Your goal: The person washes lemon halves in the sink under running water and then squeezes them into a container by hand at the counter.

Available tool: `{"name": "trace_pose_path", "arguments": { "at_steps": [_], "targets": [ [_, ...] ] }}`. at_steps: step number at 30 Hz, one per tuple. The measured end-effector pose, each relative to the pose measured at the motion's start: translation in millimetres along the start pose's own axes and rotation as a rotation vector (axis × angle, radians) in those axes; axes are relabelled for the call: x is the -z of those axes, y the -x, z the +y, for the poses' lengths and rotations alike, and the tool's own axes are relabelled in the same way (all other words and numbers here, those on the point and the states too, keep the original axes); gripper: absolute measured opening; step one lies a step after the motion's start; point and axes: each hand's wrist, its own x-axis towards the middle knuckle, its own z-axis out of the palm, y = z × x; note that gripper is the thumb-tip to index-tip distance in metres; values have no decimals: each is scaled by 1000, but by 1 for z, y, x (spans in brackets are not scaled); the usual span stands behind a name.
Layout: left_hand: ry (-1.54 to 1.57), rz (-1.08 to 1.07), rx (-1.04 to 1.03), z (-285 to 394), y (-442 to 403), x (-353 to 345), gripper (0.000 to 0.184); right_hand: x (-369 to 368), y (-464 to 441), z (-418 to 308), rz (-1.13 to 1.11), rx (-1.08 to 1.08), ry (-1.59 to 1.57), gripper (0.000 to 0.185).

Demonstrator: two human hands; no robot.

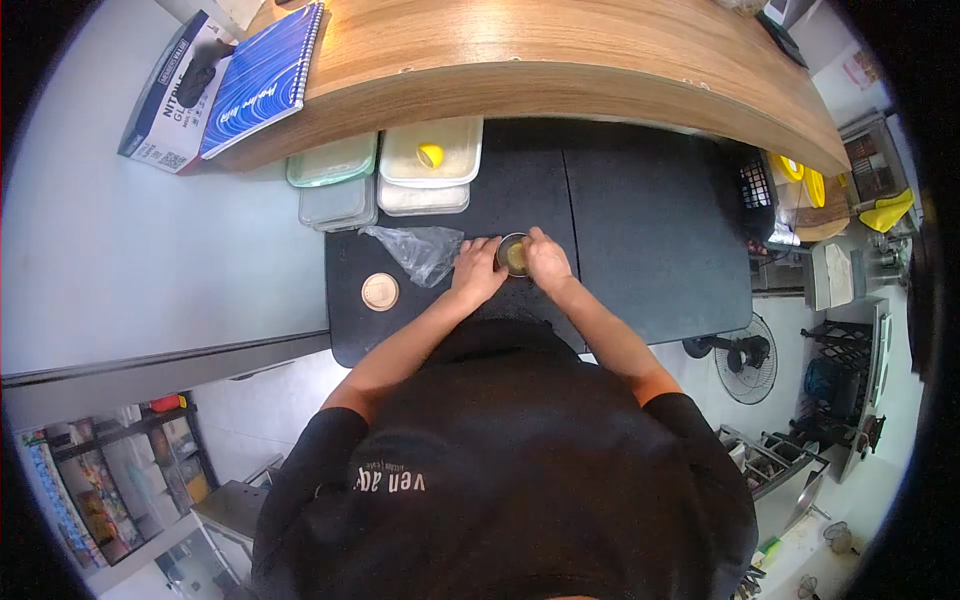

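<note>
A small round bowl (516, 257) with yellowish contents stands on the dark table near its front edge. My left hand (478, 272) rests against the bowl's left side, its fingers close together. At the bowl's right rim is my right hand (547, 261), with curled fingers; whatever it may hold is hidden. A crumpled clear plastic bag (421, 252) lies just left of my left hand. Farther left, a round light-coloured lid or disc (380, 292) lies flat on the table.
Stacked lidded containers (335, 161) stand at the back left, and a halved lemon (430, 155) sits on one lid. A wooden shelf (560, 85) overhangs the back of the black table (660, 250). A black basket (757, 190) is at the right.
</note>
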Motion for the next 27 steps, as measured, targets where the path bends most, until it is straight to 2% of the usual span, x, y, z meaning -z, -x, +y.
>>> {"name": "trace_pose_path", "arguments": {
  "at_steps": [1, 3, 8, 13, 15, 16, 18, 19, 21, 24, 27],
  "targets": [
    [-5, -16, -4, 1, 0, 1, 59, -1, 0, 3, 0, 0, 0, 8],
    [-12, -41, -10, 6, -1, 5, 61, 1, 0, 6, -17, -201, -209, 12],
    [-47, -107, -60, 7, -4, 3, 64, 19, 1, 13, -95, -349, -478, 17],
    [-5, -132, -37, 10, -7, 1, 50, 20, 7, 20, -228, -458, -683, 22],
    [49, -130, -58, 10, -7, 3, 45, 25, 8, 21, -395, -651, -875, 26],
    [103, -126, -79, 11, -8, 4, 41, 28, 8, 21, -393, -653, -876, 26],
    [175, -169, -30, 3, -11, -4, 40, 36, 11, 19, -435, -784, -1207, 32],
    [249, -208, 21, 0, -12, -7, 40, 40, 13, 16, -433, -786, -1208, 32],
    [276, -230, 72, 2, -12, -7, 40, 46, 16, 10, -440, -611, -1291, 35],
    [292, -272, 141, 2, -14, -9, 42, 46, 18, 11, -505, -518, -1234, 33],
    [297, -289, 161, -1, -15, -14, 43, 45, 18, 5, -470, -577, -1276, 34]
  ]
}}
